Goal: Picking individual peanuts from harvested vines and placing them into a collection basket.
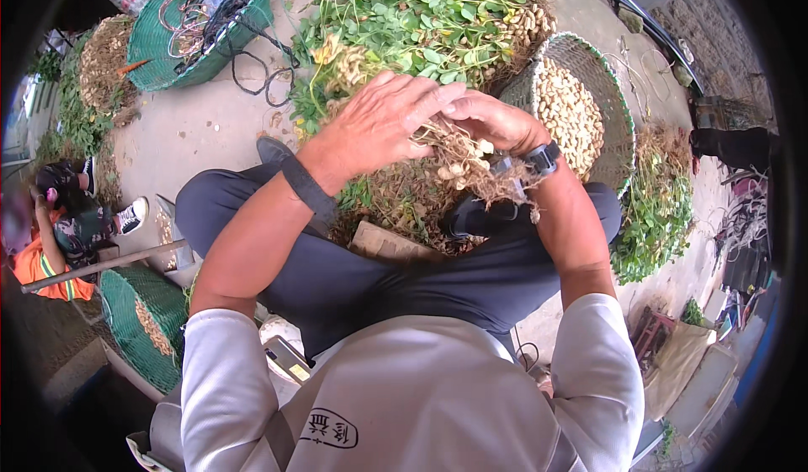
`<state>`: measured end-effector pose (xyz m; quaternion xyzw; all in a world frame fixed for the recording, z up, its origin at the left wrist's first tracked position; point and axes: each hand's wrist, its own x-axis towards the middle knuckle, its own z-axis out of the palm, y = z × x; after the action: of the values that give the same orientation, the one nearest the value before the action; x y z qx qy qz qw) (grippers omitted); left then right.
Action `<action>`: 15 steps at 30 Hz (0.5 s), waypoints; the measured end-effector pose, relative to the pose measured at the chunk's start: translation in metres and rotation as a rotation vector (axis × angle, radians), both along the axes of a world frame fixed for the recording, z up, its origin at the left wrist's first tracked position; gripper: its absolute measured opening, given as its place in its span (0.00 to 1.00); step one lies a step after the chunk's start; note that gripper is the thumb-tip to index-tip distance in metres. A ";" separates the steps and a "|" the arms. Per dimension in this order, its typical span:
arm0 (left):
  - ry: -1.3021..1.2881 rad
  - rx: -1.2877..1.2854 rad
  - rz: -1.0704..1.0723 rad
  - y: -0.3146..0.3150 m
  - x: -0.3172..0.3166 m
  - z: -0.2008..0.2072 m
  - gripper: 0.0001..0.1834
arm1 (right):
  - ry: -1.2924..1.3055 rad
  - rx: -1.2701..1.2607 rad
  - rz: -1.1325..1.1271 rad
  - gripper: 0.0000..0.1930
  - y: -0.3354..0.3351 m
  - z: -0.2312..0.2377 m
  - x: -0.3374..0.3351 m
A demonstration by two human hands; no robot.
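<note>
My left hand [374, 127] is closed round a peanut plant [459, 156], held in the air above my crossed legs. Its brown roots, with several pale peanuts hanging among them, point to the lower right. Curled over the top of the root clump, my right hand [497, 120] touches the fingers of the left. Its fingertips are partly hidden, so single pods in them cannot be made out. Just beyond the right hand, a green mesh basket [623, 106] holds many loose peanuts [568, 112]. Leafy peanut plants [396, 26] lie heaped ahead of both hands.
Pulled stalks [404, 198] and a wooden block [391, 243] lie between my legs. Another green basket [189, 64] with cords stands far left; a third basket [139, 299] with peanuts is near left, beside a pole [105, 266]. Another person [63, 228] sits at the left.
</note>
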<state>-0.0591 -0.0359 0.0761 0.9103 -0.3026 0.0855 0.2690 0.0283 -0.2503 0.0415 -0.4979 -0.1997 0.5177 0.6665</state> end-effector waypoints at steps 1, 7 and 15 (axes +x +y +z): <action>0.081 0.031 0.057 0.003 0.000 0.000 0.38 | 0.057 -0.035 0.001 0.21 -0.004 0.005 0.000; 0.377 -0.055 0.306 0.029 0.010 -0.018 0.24 | 0.072 -0.131 -0.276 0.34 -0.017 0.005 0.026; 0.946 -0.999 0.130 0.039 0.028 -0.034 0.23 | 0.132 -0.181 -0.436 0.42 0.010 -0.038 0.005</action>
<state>-0.0307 0.0030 0.0423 0.6332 -0.0219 -0.1755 0.7535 0.0332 -0.2408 0.0039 -0.5518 0.0036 0.4090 0.7268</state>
